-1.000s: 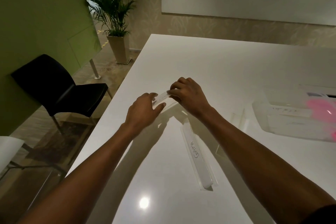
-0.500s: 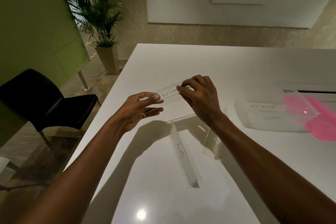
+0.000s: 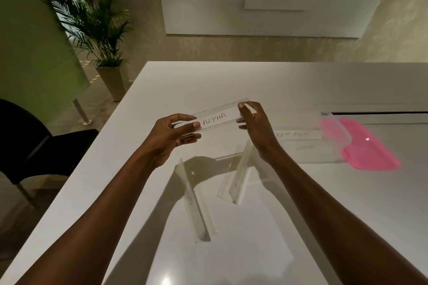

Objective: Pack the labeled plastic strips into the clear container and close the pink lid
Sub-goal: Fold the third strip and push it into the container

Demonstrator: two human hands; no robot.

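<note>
Two hands: left hand (image 3: 170,137) and right hand (image 3: 256,128) each pinch an end of the ALPHA strip (image 3: 215,118).
ALPHA strip: held up, left of the clear container (image 3: 312,155).
Pink lid (image 3: 368,146): open, on the container's right side.

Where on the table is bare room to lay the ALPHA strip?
Free: the table beyond the left hand and right hand, to its far edge; also its near right part. Crowded: under the wrists around two strips, and by the container.

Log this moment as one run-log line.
left grip pinches ALPHA strip; right grip pinches its other end; two clear strips on white table; clear container holds labeled strips; pink lid open
</note>
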